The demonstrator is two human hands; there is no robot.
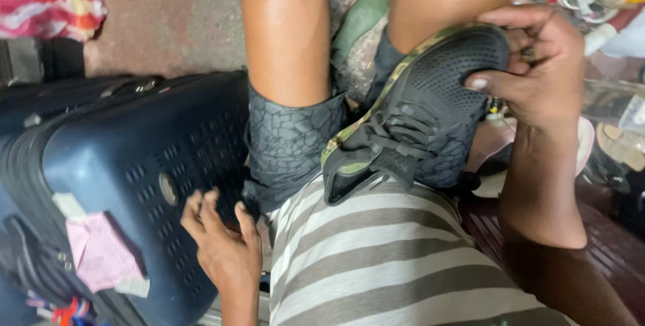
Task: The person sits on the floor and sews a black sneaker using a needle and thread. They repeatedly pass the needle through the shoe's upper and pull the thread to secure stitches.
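Striped grey and cream shirt point(376, 259) fills the near edge, over my lap. Just beyond it, my right hand point(537, 70) grips the toe of a black mesh shoe point(430, 104) with camouflage trim, thumb pressed on top. It rests on my right thigh. My left hand point(225, 245) lies loosely curled against a dark blue suitcase point(127, 165) at left, seemingly holding nothing.

- My right hand point(537, 70) grips the toe of a black shoe point(430, 111) with camouflage trim, resting on my lap.
- My left hand point(225, 245) rests, fingers curled, on a dark blue suitcase point(127, 185) beside my knee.
- I see 1 pink tag point(101, 252) taped to the suitcase.
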